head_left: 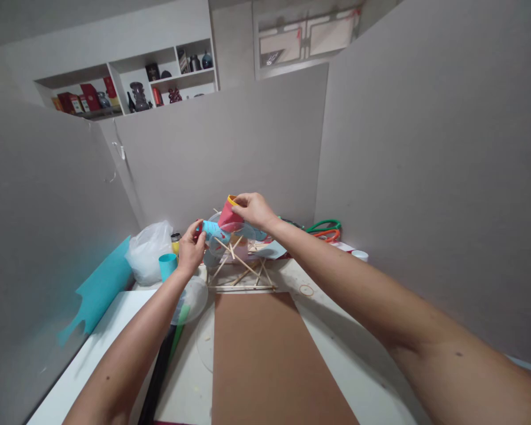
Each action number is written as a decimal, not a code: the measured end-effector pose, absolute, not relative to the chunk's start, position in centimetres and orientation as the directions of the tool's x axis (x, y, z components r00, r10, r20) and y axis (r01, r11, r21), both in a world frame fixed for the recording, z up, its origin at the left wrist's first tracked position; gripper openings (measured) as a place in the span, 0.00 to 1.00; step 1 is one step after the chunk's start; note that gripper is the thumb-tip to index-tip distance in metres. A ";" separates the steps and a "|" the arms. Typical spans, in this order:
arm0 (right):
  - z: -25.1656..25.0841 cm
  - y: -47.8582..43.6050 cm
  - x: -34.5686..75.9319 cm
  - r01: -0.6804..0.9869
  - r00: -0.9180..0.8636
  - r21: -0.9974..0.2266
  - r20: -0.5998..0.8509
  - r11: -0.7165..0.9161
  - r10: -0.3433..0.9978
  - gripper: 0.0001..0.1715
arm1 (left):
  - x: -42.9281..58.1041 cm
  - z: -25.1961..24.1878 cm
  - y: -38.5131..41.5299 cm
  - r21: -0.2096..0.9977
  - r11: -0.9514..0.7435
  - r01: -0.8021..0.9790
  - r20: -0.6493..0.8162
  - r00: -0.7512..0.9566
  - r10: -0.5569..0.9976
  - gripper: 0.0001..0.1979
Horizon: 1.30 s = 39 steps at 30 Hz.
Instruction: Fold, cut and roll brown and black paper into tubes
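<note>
My right hand (253, 209) pinches the yellow rim of a red paper cup (230, 217), which is tilted at the top of a small wheel-like model. My left hand (190, 246) is closed at the end of a blue cup (213, 229) with red marks, lying on its side at the model's left. A clear plastic disc (243, 229) stands in front of the cups. Under them is a frame of wooden sticks (233, 255), crossed and joined to a base on the table. More cups behind the disc are partly hidden.
Brown cardboard (269, 354) lies in front of the frame. To the left are a teal cup (167, 267), a white plastic bag (148, 252), torn teal paper (101, 295) and a clear lid (192, 300). Green and orange scissors-like handles (325, 227) lie behind right. Grey panels (230, 141) enclose the table.
</note>
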State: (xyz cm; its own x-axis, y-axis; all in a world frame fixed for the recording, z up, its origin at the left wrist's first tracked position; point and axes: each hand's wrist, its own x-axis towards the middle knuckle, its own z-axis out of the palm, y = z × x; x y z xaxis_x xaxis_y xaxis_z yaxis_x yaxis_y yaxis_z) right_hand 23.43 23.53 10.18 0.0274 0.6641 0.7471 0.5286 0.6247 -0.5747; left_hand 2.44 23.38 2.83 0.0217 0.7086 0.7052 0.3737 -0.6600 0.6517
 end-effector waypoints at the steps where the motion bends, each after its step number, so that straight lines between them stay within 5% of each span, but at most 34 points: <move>1: 10.2 23.4 23.4 0.541 0.024 -0.560 0.756 0.627 0.654 0.05 | 2.4 2.8 23.3 0.651 -0.659 0.377 0.703 0.027 0.710 0.19; 7: 9.7 20.9 24.0 0.634 0.053 -0.446 0.840 0.632 0.540 0.24 | 2.3 2.6 22.2 0.620 -0.660 0.423 0.712 0.050 0.701 0.24; 15: 8.4 18.6 24.8 0.689 -0.134 -0.287 0.852 0.666 0.506 0.27 | 1.5 2.7 18.0 0.514 -0.668 0.538 0.746 0.105 0.658 0.28; 25: 8.0 13.4 27.4 0.693 -0.047 -0.409 0.795 0.593 0.604 0.20 | -2.9 -1.2 8.4 0.457 -0.599 0.658 0.591 0.279 0.757 0.22; 30: 5.7 7.7 28.9 0.690 -0.091 -0.455 0.716 0.562 0.692 0.16 | -5.5 -4.5 3.4 0.170 -0.753 0.636 0.541 0.578 0.611 0.20; 34: 3.1 2.9 30.0 0.722 -0.230 -0.388 0.646 0.573 0.727 0.16 | -5.9 -5.5 -0.3 -0.084 -0.806 0.587 0.338 0.777 0.531 0.18; 39: -1.3 -1.8 31.8 0.796 -0.283 -0.315 0.561 0.517 0.778 0.19 | -5.4 -5.6 -2.7 -0.234 -0.835 0.498 0.249 0.861 0.444 0.19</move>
